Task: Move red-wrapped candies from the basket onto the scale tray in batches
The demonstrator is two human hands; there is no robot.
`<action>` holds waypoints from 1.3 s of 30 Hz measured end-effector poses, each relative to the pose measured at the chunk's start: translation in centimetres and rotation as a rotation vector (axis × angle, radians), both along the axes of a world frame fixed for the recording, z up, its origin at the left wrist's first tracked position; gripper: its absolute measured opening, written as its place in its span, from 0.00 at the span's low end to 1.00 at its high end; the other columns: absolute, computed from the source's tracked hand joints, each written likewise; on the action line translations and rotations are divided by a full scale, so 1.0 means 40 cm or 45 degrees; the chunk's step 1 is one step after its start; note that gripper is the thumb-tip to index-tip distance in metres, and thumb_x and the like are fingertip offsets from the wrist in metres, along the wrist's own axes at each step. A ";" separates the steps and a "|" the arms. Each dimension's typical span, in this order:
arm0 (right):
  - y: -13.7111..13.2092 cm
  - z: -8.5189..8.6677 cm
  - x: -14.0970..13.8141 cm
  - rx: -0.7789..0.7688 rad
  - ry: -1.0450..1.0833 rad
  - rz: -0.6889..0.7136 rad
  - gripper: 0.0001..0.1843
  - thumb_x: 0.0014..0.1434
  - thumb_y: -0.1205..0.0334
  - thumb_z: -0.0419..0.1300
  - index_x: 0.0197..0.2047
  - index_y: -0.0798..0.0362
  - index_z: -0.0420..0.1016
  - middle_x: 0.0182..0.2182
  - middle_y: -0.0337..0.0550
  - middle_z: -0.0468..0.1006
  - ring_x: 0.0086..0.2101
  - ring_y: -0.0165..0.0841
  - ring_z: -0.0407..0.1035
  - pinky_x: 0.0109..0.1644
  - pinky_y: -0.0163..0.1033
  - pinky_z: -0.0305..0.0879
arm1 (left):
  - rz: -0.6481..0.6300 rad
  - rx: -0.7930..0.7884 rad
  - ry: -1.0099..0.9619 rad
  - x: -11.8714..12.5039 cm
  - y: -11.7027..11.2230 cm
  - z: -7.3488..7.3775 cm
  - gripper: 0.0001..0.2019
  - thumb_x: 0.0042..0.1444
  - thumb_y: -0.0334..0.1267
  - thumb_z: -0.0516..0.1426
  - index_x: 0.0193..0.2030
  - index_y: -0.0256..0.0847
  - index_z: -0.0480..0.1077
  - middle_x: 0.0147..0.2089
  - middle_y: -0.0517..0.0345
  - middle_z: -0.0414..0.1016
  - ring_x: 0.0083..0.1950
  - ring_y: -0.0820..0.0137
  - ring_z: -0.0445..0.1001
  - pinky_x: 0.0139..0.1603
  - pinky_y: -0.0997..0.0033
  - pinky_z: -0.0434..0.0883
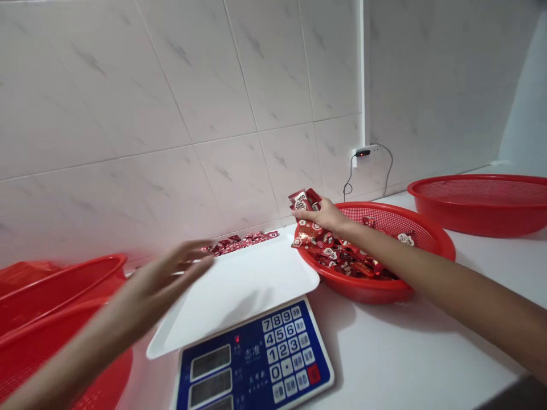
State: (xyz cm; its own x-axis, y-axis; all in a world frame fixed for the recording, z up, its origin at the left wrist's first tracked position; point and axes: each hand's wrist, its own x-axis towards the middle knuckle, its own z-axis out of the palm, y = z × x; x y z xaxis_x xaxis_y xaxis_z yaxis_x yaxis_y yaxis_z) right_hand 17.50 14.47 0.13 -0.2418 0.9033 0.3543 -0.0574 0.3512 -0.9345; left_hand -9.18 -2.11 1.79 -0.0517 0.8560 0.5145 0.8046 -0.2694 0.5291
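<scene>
Candy [302, 202] in right hand [325, 216] over one basket [397, 219], left hand [171, 270] empty.

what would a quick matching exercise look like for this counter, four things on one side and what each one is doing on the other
1. right hand
2. left hand
3. white tray
4. red mesh basket

A. sits on the digital scale
B. open, fingers spread, holding nothing
C. grips a bunch of red-wrapped sweets
D. holds a heap of loose sweets

Pairs: 1-C, 2-B, 3-A, 4-D
</scene>
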 end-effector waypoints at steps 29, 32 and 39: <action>-0.071 -0.055 -0.063 -0.013 -0.259 0.733 0.22 0.45 0.59 0.73 0.43 0.53 0.72 0.31 0.40 0.76 0.29 0.30 0.70 0.31 0.35 0.67 | -0.107 -0.160 0.036 0.151 0.126 0.006 0.23 0.55 0.52 0.59 0.53 0.42 0.68 0.53 0.44 0.75 0.50 0.56 0.77 0.47 0.56 0.75; -0.076 -0.051 -0.062 -0.001 -0.312 0.702 0.18 0.44 0.60 0.72 0.36 0.54 0.71 0.25 0.37 0.73 0.25 0.28 0.67 0.28 0.34 0.64 | -0.198 -0.202 0.069 0.184 0.150 0.005 0.12 0.57 0.47 0.57 0.42 0.42 0.72 0.46 0.49 0.79 0.45 0.59 0.78 0.45 0.58 0.74; -0.074 -0.049 -0.054 -0.014 -0.345 0.688 0.20 0.45 0.56 0.72 0.41 0.55 0.78 0.31 0.45 0.79 0.29 0.34 0.71 0.28 0.37 0.66 | -0.232 -0.158 -0.226 0.148 0.146 -0.017 0.11 0.52 0.47 0.60 0.32 0.41 0.68 0.36 0.52 0.78 0.36 0.64 0.77 0.36 0.64 0.72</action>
